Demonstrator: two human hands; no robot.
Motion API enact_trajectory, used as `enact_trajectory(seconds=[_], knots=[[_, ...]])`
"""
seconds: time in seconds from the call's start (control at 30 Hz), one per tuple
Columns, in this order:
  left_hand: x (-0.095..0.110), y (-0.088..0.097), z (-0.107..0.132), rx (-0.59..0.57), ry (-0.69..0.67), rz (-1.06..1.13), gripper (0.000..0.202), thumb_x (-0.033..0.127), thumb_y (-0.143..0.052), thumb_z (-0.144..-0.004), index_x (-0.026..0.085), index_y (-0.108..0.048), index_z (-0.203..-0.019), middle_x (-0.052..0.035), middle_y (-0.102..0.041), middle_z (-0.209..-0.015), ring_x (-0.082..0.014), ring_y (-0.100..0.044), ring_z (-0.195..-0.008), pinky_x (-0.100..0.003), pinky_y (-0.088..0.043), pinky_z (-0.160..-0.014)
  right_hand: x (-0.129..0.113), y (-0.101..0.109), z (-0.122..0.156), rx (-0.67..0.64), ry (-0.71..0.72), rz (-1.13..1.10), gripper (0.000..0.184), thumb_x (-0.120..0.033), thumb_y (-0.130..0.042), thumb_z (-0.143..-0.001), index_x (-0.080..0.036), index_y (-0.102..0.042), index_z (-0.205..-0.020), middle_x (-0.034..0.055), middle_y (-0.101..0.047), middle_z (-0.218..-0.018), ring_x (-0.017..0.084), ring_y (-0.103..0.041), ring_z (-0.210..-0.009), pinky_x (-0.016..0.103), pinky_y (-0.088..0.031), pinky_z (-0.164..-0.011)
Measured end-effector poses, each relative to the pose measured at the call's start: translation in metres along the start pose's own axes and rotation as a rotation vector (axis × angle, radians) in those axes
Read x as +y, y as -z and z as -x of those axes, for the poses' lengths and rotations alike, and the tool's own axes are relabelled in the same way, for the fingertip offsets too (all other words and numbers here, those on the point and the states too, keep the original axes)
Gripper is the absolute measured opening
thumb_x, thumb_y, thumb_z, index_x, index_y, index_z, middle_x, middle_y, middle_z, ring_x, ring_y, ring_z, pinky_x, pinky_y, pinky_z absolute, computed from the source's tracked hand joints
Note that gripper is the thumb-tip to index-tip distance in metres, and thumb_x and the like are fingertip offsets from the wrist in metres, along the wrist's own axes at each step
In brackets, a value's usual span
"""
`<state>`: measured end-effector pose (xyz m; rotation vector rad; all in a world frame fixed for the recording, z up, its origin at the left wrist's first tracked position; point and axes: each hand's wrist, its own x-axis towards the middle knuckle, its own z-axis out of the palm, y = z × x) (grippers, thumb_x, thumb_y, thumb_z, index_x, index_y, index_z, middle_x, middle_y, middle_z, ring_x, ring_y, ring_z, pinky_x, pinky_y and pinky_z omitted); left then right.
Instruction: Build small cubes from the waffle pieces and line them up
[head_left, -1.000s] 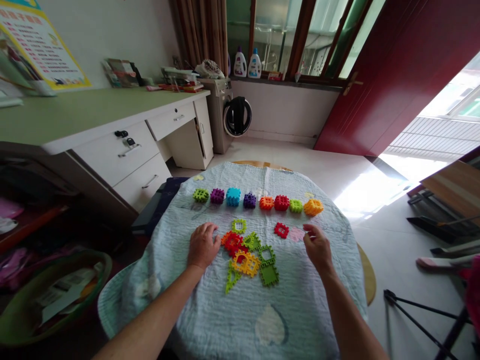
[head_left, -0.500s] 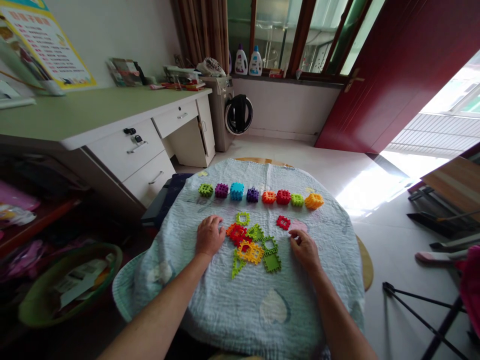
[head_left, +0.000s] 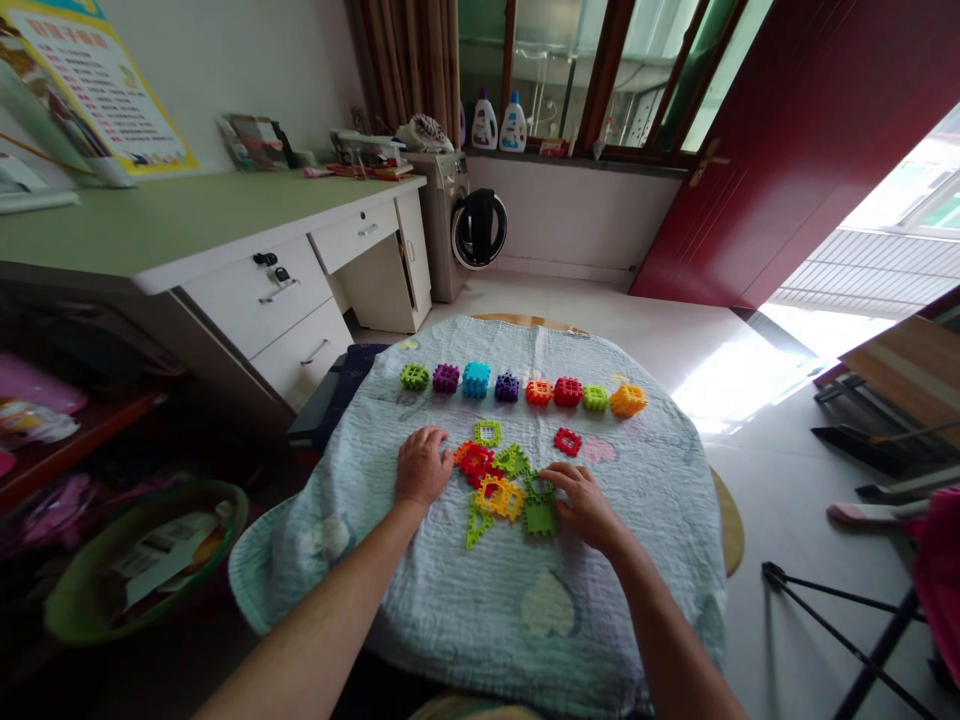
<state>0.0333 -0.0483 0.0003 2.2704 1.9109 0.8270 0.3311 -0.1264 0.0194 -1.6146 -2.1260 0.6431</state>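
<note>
My left hand (head_left: 424,467) lies on the cloth, fingers bent slightly and empty, just left of an orange toothed plastic piece (head_left: 462,452). My right hand (head_left: 589,503) reaches over the right side of the loose pile, its fingertips on a green frame piece (head_left: 538,487) that they partly hide. Below that is a solid green square piece (head_left: 539,519), close to the thumb. Red pieces (head_left: 477,463), yellow pieces (head_left: 500,498) and green triangle pieces (head_left: 478,524) overlap between the hands. Apart from them lie a light green window piece (head_left: 487,433) and a red window piece (head_left: 568,442).
Across the far part of the cloth-covered round table (head_left: 450,600) runs a row of colored stacks, among them a blue one (head_left: 476,380) and a yellow one (head_left: 628,400). A desk (head_left: 225,220) stands left, a washing machine (head_left: 442,230) behind, a green basket (head_left: 142,625) lower left.
My right hand has moved left, from beside the pile onto the green pieces at its right edge. My left hand stays in about the same place.
</note>
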Motion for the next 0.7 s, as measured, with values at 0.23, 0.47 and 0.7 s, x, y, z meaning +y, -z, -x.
enact_trajectory(seconds=[0.23,0.47,0.7], knots=[[-0.001,0.000,0.000,-0.002,-0.005,-0.005,0.020,0.021,-0.053,-0.081,0.020,-0.063,-0.099,-0.0101,-0.065,-0.109,-0.0276,-0.058,-0.106,-0.042,-0.045,-0.097,0.012,-0.011,0.008,0.182,-0.083,-0.133,0.063,-0.009,-0.051,-0.069,-0.027,-0.057,-0.129,0.0064,-0.058,-0.113,0.024,-0.057,-0.106,0.043,-0.046,-0.099],[-0.001,0.000,-0.001,-0.001,-0.005,-0.006,0.021,0.020,-0.054,-0.080,0.020,-0.063,-0.098,-0.0104,-0.065,-0.109,-0.0276,-0.058,-0.106,-0.043,-0.046,-0.097,-0.008,-0.019,-0.002,0.192,-0.153,0.059,0.040,-0.034,-0.071,-0.071,-0.025,-0.062,-0.109,0.0082,-0.059,-0.107,0.028,-0.054,-0.100,0.045,-0.044,-0.092],[-0.002,-0.001,-0.001,-0.012,0.008,-0.003,0.022,0.020,-0.054,-0.081,0.017,-0.063,-0.100,-0.0105,-0.065,-0.110,-0.0277,-0.057,-0.107,-0.043,-0.046,-0.098,-0.029,-0.028,-0.009,0.173,-0.229,0.009,0.033,-0.021,-0.068,-0.069,-0.022,-0.051,-0.098,0.0055,-0.058,-0.094,0.024,-0.055,-0.089,0.037,-0.046,-0.081]])
